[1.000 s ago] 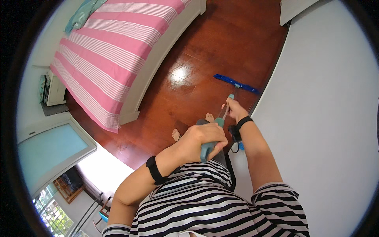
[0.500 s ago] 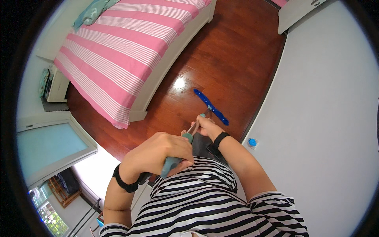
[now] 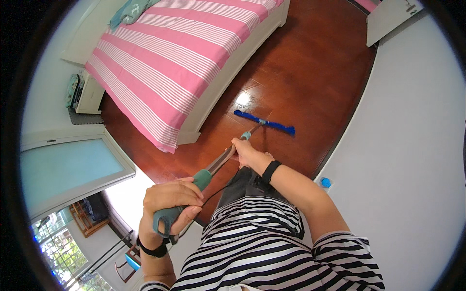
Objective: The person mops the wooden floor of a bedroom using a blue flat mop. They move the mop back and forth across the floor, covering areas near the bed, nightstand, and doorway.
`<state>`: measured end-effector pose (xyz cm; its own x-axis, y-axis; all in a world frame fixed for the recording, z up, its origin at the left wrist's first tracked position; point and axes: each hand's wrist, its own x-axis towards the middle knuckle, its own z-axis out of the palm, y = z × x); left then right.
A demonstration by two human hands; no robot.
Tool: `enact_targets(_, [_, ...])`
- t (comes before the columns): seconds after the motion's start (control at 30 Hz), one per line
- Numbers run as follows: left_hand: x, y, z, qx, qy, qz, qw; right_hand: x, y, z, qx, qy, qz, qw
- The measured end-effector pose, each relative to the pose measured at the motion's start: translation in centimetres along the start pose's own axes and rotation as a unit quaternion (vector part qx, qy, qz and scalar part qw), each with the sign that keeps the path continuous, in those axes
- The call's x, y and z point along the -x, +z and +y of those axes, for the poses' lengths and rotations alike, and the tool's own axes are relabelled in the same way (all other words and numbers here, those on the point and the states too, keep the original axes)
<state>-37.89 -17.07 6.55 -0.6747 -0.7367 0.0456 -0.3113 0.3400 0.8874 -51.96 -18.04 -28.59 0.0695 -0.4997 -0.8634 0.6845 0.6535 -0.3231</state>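
Observation:
I hold a long-handled mop with a flat blue head resting on the brown floor. Its metal pole slants down from the lower left, with grey-green grips along it. My left hand is wrapped round the thick grip at the top end, whose looped tip pokes out beside the palm. Lower on the pole, just under a small green collar, my right hand is closed round the shaft. Both wrists wear black bands.
A bed with a pink-and-white striped cover stands left of the mop. A white wall runs along the right, with a blue plug low on it. A frosted-panel door is at left, a white door at far right.
My left hand has swung left and the pole now lies flatter, with more of it showing. The mop head has turned and shifted slightly to the right.

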Motion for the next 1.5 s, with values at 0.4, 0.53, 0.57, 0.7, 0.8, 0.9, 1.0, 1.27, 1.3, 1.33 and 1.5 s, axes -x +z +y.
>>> enact_targets(0.4, [-1.0,6.5,-3.8,-0.119,-0.100,0.218,0.963,-6.3,4.1,-2.1,-0.153,0.119,-0.101,0.976])
enact_targets(0.53, [1.8,2.9,-2.7,-0.110,-0.153,0.216,0.958,-4.3,5.4,1.7,-0.153,0.176,-0.099,0.967])
enact_targets(0.57, [2.6,2.0,-2.9,-0.089,-0.163,0.223,0.957,-3.7,5.5,2.1,-0.148,0.191,-0.088,0.966])
enact_targets(0.7, [4.5,0.4,-5.2,0.045,-0.130,0.244,0.960,-1.6,4.0,1.8,-0.117,0.171,-0.054,0.977])
enact_targets(0.8, [4.3,1.4,-8.1,0.111,-0.149,0.250,0.950,-1.6,0.2,0.1,-0.114,0.145,-0.009,0.983])
enact_targets(0.9, [2.0,4.0,-11.2,0.166,-0.142,0.241,0.946,-3.1,-3.9,-2.3,-0.154,0.073,0.101,0.980])
enact_targets(1.0, [-2.1,7.9,-13.2,0.179,-0.136,0.215,0.950,-4.9,-9.6,-6.4,-0.142,0.064,0.057,0.986])
enact_targets(1.27, [-13.6,16.3,-7.6,0.102,-0.048,0.065,0.992,-1.3,-19.6,-15.1,-0.181,-0.078,0.137,0.971])
enact_targets(1.3, [-14.8,17.0,-6.3,0.098,-0.023,0.047,0.994,-0.5,-20.2,-15.7,-0.192,-0.094,0.137,0.967])
enact_targets(1.33, [-15.9,17.7,-5.1,0.088,-0.004,0.030,0.996,0.2,-20.9,-16.0,-0.203,-0.115,0.121,0.965])
enact_targets(1.5, [-19.2,20.7,0.4,0.027,0.127,-0.097,0.987,3.2,-23.8,-16.9,-0.379,-0.114,0.092,0.914])
